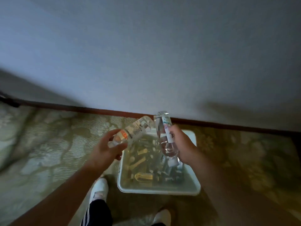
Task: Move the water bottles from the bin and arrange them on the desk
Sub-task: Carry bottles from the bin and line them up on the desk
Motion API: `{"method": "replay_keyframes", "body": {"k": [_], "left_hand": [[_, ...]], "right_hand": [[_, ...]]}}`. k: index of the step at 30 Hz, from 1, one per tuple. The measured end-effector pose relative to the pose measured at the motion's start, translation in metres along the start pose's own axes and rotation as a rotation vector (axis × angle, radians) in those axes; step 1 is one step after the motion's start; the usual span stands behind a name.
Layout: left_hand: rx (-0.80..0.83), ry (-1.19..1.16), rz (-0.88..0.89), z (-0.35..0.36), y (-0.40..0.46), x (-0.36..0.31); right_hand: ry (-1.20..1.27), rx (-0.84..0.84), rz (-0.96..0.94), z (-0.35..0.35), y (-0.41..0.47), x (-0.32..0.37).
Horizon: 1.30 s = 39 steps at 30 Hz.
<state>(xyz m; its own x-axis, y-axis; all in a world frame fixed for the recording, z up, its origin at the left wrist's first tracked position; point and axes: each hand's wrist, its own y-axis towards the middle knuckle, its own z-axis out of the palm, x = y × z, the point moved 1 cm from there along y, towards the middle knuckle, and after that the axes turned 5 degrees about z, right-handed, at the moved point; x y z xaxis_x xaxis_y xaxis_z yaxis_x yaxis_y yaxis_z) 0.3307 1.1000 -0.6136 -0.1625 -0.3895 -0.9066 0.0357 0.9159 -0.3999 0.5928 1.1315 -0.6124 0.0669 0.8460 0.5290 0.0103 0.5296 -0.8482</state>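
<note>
Two hands are up over the bin, and each one holds one water bottle. On my left I see lots of open carpet with room to move. My left hand is wrapped around the bottle with the orange label, which is tipped toward the wall. My right hand grips the bottle with the white label, cap end down. Their far ends nearly touch. More bottles lie in the white bin on the floor; I cannot count them. Two white shoes stand near its front edge.
</note>
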Motion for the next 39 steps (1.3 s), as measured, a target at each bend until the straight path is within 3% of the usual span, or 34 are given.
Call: {"method": "replay_keyframes", "body": {"k": [5, 9, 15, 20, 25, 26, 27, 29, 30, 32, 33, 35, 36, 38, 39], "left_hand": [[-0.204, -0.267, 0.144, -0.081, -0.074, -0.116], [-0.377, -0.501, 0.21, -0.151, -0.127, -0.18], [-0.497, -0.518, 0.39, -0.272, -0.21, -0.262], [-0.72, -0.542, 0.48, -0.375, -0.267, -0.291], [-0.794, -0.579, 0.527, -0.468, -0.319, -0.309], [-0.794, -0.571, 0.531, -0.484, -0.328, -0.311], [-0.789, -0.567, 0.528, -0.498, -0.336, -0.314], [-0.775, -0.58, 0.525, -0.523, -0.351, -0.317], [-0.77, -0.582, 0.523, -0.535, -0.357, -0.317], [-0.753, -0.566, 0.508, -0.555, -0.367, -0.315], [-0.743, -0.548, 0.497, -0.564, -0.369, -0.313], [-0.727, -0.507, 0.487, -0.583, -0.37, -0.307], [-0.722, -0.505, 0.496, -0.593, -0.369, -0.304], [-0.703, -0.536, 0.527, -0.617, -0.366, -0.297], [-0.69, -0.548, 0.539, -0.63, -0.364, -0.294]], "right_hand": [[-0.068, 0.212, -0.126, 0.068, -0.11, 0.082], [-0.119, 0.39, -0.064, 0.129, -0.178, 0.127], [-0.28, 0.674, -0.17, 0.244, -0.279, 0.175], [-0.387, 0.849, -0.27, 0.36, -0.345, 0.198], [-0.273, 1.103, -0.12, 0.466, -0.385, 0.191], [-0.258, 1.18, -0.147, 0.485, -0.39, 0.187], [-0.33, 1.192, -0.295, 0.503, -0.392, 0.183], [-0.599, 1.019, -0.765, 0.536, -0.397, 0.174], [-0.631, 0.999, -0.845, 0.556, -0.396, 0.17], [-0.557, 1.26, -0.77, 0.592, -0.412, 0.163], [-0.433, 1.34, -0.9, 0.609, -0.425, 0.169], [-0.184, 1.528, -0.691, 0.641, -0.422, 0.179], [-0.212, 1.541, -0.605, 0.646, -0.426, 0.174], [-0.478, 1.287, -1.053, 0.68, -0.404, 0.165], [-0.652, 1.241, -0.976, 0.699, -0.397, 0.166]]}}
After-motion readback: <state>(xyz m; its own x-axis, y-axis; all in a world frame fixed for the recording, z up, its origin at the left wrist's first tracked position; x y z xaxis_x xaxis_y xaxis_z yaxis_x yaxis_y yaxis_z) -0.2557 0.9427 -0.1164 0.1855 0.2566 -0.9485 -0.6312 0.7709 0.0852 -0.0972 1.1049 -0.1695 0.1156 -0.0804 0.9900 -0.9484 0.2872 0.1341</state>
